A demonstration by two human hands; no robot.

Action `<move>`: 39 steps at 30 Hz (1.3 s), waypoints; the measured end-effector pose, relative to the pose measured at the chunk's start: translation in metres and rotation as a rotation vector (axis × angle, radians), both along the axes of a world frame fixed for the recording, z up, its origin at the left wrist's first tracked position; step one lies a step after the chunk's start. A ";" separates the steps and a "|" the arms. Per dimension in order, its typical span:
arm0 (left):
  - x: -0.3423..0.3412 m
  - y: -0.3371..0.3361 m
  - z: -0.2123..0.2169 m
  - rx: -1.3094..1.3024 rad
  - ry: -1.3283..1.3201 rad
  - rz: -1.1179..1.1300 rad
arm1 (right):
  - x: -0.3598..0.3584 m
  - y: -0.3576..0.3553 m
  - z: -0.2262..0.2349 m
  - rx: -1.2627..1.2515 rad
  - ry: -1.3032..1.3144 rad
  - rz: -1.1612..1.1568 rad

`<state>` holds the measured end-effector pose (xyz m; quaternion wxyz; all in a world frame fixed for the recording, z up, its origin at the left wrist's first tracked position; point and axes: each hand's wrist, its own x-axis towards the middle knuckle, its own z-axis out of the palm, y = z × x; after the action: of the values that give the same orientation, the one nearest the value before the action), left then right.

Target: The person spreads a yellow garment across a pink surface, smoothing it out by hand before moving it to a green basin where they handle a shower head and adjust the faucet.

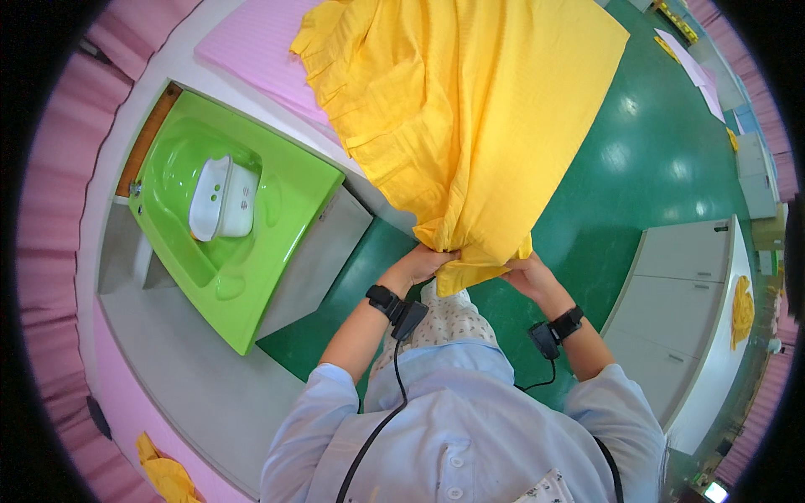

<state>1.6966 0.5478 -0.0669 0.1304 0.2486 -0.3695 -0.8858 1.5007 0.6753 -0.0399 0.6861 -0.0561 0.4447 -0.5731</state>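
Note:
A large yellow cloth (470, 117) with a ruffled left edge spreads away from me, its far part over a pink pad. Its near end is gathered between my hands in front of my waist. My left hand (426, 261) grips the bunched cloth at its left corner, thumb on top. On the other side, my right hand (530, 275) holds the near right edge, with its fingertips hidden beneath the fabric. Each wrist wears a black strap with a small cabled box.
To the left a green basin (289, 210) is set in a counter, with a white plastic basket (239, 201) inside. White cabinets (671, 310) stand at right, bearing another yellow cloth (742, 312). The pink pad (251, 54) lies beyond the basin. Green floor (620, 168) extends at right.

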 end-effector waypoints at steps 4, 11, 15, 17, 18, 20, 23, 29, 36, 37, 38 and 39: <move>0.004 -0.009 -0.007 0.058 -0.069 -0.100 | -0.007 0.009 0.005 0.359 0.578 0.033; 0.030 -0.008 -0.009 -0.158 -0.232 0.000 | -0.019 -0.016 0.027 -0.011 1.261 0.015; 0.072 -0.030 0.009 -0.192 -0.271 0.121 | -0.013 -0.038 0.026 0.215 0.934 -0.137; 0.092 -0.053 0.020 -0.190 -0.333 0.298 | -0.026 -0.052 0.025 0.259 0.691 -0.170; 0.098 -0.067 0.027 -0.237 -0.341 0.418 | -0.030 -0.059 0.025 0.318 0.445 -0.202; 0.097 -0.104 0.051 -0.346 -0.335 0.593 | -0.042 -0.071 0.019 0.290 0.463 -0.241; 0.072 -0.155 0.082 -0.458 -0.364 0.731 | -0.057 -0.081 0.004 0.013 0.611 -0.278; 0.038 -0.280 0.065 -1.025 -0.942 0.834 | -0.075 -0.087 -0.009 -0.009 0.888 -0.136; 0.032 -0.403 0.056 -0.908 -1.116 0.868 | -0.130 -0.091 0.002 -0.049 0.885 -0.050; 0.030 -0.416 0.054 -0.917 -1.120 0.867 | -0.132 -0.091 0.000 -0.053 0.877 -0.053; 0.025 -0.431 0.053 -0.870 -1.070 0.903 | -0.136 -0.095 0.000 -0.027 0.877 -0.041; 0.022 -0.444 0.053 -0.822 -1.022 0.940 | -0.140 -0.100 -0.002 -0.003 0.875 -0.025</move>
<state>1.7191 0.1040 -0.0138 0.3853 0.6844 -0.5367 -0.3084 1.3605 0.5753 -0.0415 0.4259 -0.2894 0.6933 -0.5042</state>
